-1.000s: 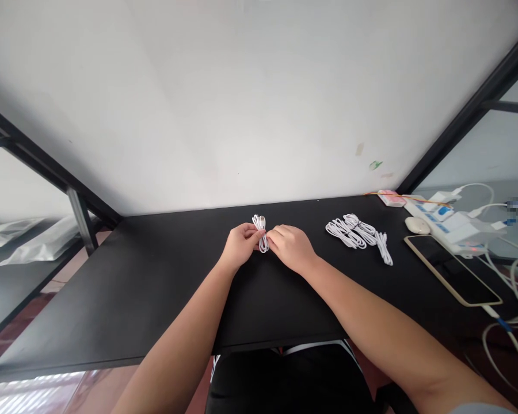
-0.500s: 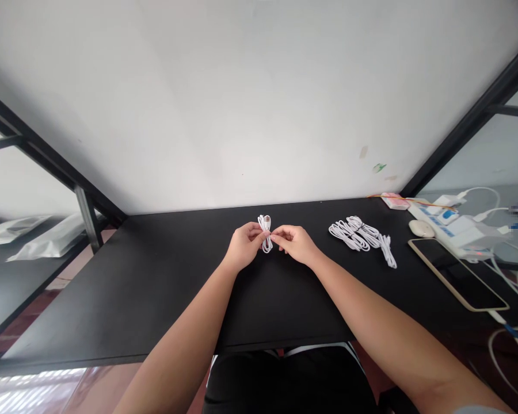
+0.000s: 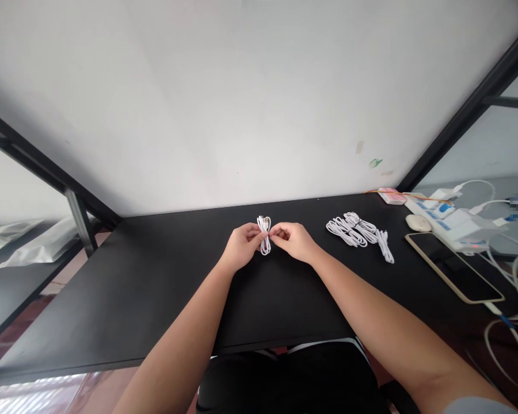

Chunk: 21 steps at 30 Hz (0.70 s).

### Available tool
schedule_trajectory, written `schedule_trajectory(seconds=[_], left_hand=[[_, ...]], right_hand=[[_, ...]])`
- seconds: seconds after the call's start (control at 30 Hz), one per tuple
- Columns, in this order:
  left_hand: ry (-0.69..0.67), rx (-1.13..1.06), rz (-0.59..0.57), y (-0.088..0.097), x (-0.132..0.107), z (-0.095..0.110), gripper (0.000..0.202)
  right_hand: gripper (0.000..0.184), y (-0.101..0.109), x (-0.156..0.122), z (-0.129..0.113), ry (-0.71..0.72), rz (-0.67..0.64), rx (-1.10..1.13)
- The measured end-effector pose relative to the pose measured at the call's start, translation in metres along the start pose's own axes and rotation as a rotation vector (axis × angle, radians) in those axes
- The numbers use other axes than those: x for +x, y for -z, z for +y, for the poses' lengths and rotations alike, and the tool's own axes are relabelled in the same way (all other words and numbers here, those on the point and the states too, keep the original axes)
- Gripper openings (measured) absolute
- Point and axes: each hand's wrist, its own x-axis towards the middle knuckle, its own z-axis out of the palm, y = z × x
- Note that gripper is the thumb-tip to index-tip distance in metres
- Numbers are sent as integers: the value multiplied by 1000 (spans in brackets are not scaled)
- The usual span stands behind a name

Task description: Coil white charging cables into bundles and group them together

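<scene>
- Left hand [image 3: 242,246]: thumb and fingers clamped on the middle of a white cable bundle [image 3: 265,248], located between both hands.
- Right hand [image 3: 297,241]: fingertips at the bundle's right side; whether they pinch anything cannot be determined.
- Right of the grip: coiled white cables [image 3: 349,231] on the black table [image 3: 164,282]; farther right, a phone [image 3: 453,267].

Well right of the right hand [image 3: 296,241]: smartphone [image 3: 455,267], screen up, charging cable [image 3: 493,309] at its near end; rounded white object [image 3: 418,223]; power strip [image 3: 431,218] bearing white adapters [image 3: 475,226]. Well left of the left hand [image 3: 243,246]: translucent packets [image 3: 41,244]. Beyond both hands: pale wall [image 3: 224,115].
</scene>
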Motion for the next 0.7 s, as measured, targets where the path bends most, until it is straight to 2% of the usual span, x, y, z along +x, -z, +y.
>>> schedule_trajectory(seconds=[0.13, 0.27, 0.37, 0.47, 0.57, 0.7], left_hand=[[37, -45, -22, 0, 0, -1, 46], [66, -85, -35, 1, 0, -1, 46], [63, -106, -34, 2, 0, -2, 46], [70, -110, -31, 1, 0, -1, 46], [91, -110, -43, 0, 0, 1, 46], [97, -92, -143, -3, -1, 1, 44]], right_hand=[[10, 3, -2, -2, 135, 25, -127], [21, 4, -4, -7, 302, 17, -256], [26, 4, -5, -11, 348, 14, -302], [24, 4, -5, -12, 351, 17, -303], [16, 4, -6, -12, 294, 41, -288], [9, 3, -8, -13, 176, 53, -244]])
